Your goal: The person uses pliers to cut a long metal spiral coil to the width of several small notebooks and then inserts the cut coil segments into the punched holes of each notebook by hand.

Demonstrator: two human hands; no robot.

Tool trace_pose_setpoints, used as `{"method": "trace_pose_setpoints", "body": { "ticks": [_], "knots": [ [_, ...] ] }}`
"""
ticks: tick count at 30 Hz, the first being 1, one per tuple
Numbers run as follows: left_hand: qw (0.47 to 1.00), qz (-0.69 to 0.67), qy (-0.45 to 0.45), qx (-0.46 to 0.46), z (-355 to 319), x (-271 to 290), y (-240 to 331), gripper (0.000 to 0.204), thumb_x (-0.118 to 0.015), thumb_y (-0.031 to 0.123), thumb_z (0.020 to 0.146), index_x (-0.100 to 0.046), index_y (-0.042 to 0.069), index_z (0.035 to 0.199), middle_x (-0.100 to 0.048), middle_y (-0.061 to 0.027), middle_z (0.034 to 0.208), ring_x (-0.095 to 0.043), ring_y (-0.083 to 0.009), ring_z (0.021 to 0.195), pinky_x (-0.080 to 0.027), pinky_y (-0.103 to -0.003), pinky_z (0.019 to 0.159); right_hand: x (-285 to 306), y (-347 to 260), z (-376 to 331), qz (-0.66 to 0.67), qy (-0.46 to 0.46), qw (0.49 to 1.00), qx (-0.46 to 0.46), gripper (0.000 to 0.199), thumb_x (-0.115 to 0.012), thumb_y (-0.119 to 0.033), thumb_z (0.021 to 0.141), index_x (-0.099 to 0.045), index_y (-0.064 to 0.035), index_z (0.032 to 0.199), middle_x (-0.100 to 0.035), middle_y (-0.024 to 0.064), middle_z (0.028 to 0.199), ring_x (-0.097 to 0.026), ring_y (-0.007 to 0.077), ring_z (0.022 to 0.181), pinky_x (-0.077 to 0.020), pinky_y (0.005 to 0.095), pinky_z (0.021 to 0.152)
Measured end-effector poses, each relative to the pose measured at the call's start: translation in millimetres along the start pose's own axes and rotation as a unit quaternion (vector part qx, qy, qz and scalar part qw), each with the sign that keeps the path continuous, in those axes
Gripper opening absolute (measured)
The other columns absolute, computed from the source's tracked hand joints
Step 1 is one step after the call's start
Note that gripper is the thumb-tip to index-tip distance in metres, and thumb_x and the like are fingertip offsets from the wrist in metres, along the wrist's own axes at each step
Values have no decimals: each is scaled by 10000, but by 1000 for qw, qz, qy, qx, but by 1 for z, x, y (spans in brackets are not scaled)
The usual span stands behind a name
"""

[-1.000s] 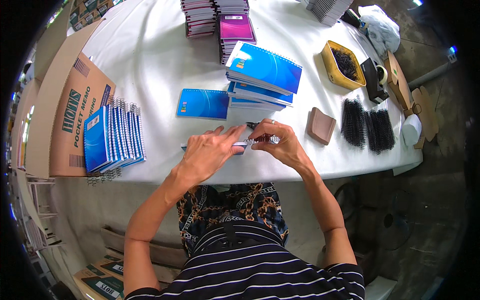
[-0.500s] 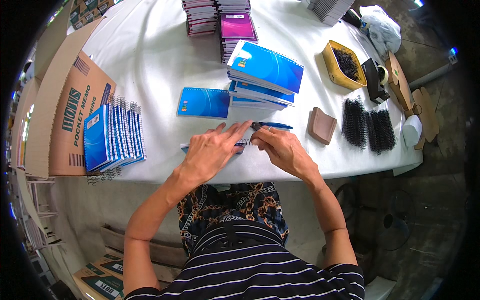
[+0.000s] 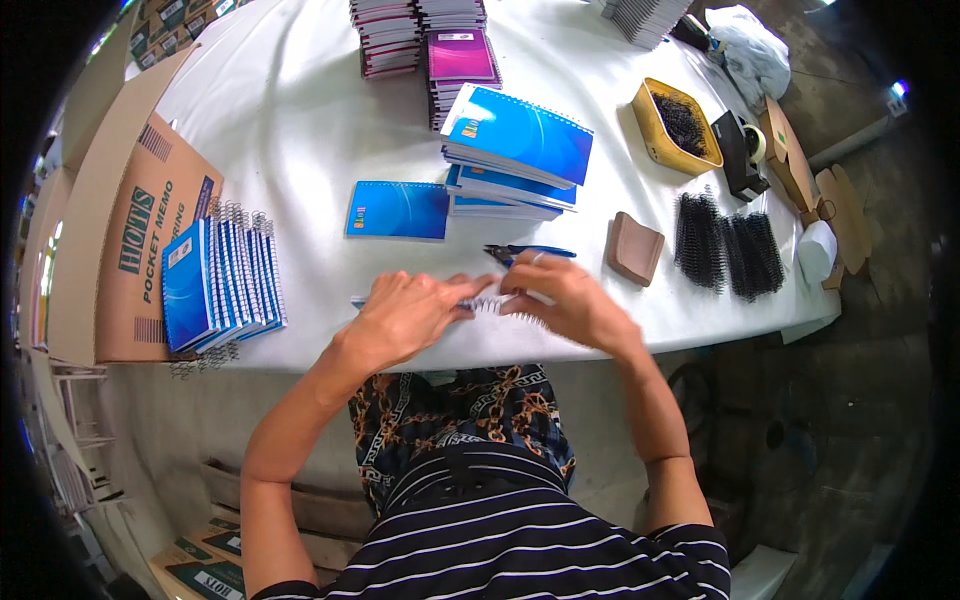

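Both of my hands rest at the near edge of the white table (image 3: 300, 130) on a small spiral notebook (image 3: 490, 302), mostly hidden under them. My left hand (image 3: 410, 315) presses flat on its left part. My right hand (image 3: 565, 300) grips the right part by the white wire coil that shows between the hands. Blue-handled pliers (image 3: 530, 252) lie on the table just beyond my right hand's fingers, apart from them.
A lone blue notebook (image 3: 400, 210) and a stack of blue notebooks (image 3: 515, 150) lie beyond. An open cardboard box (image 3: 120, 250) at left has blue notebooks (image 3: 225, 280) propped against it. Right: brown pad (image 3: 635, 248), black binding coils (image 3: 725, 245), yellow tray (image 3: 650, 135), tape dispenser (image 3: 740, 155).
My right hand has let go of the pliers, which now lie on the table, and has come back onto the notebook's coil. My left hand stayed on the notebook.
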State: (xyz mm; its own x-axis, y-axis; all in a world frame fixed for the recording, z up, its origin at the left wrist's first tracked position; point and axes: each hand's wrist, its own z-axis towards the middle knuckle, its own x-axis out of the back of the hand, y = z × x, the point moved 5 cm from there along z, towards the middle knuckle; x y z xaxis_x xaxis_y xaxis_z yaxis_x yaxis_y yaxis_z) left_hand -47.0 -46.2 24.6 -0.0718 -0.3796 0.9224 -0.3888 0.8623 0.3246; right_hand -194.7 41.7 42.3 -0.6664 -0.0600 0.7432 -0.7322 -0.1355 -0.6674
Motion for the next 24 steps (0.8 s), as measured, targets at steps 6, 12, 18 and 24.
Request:
{"method": "trace_pose_setpoints", "body": {
  "ticks": [6, 12, 18, 24],
  "knots": [
    [993, -43, 3, -109, -10, -10, 6, 469, -600, 281, 922, -521, 334, 1380, -605, -12, 1337, -676, -313, 1016, -577, -432, 736, 92, 117, -79, -318, 3, 919, -233, 582, -895, -110, 542, -659, -142, 1073, -371, 139, 1489, -376, 391, 1358, -364, 426, 1114],
    [987, 39, 147, -45, -22, 3, -8, 537, -654, 366, 859, -531, 304, 1378, -651, -46, 1258, -663, -323, 1053, -572, -415, 771, 108, 95, -64, -8, 31, 980, -196, 612, -822, -478, 702, -701, -148, 1203, -625, 176, 1228, -609, 284, 1061, -484, 373, 907],
    [997, 19, 66, -33, -29, -1, -29, 613, -696, 377, 808, -520, 279, 1387, -663, -66, 1222, -647, -310, 1094, -560, -435, 793, 27, 24, 14, 167, -156, 972, 61, 496, -639, -445, 908, -684, -57, 1213, -704, 168, 1113, -671, 291, 955, -510, 385, 885],
    [975, 95, 172, -107, -28, 6, -27, 567, -673, 433, 822, -569, 181, 1319, -656, -24, 1230, -607, -282, 1158, -478, -460, 961, 0, 28, 27, 200, -209, 957, -18, 635, -587, -542, 867, -671, -9, 1203, -671, 185, 1159, -619, 300, 1072, -463, 401, 948]
  ]
}}
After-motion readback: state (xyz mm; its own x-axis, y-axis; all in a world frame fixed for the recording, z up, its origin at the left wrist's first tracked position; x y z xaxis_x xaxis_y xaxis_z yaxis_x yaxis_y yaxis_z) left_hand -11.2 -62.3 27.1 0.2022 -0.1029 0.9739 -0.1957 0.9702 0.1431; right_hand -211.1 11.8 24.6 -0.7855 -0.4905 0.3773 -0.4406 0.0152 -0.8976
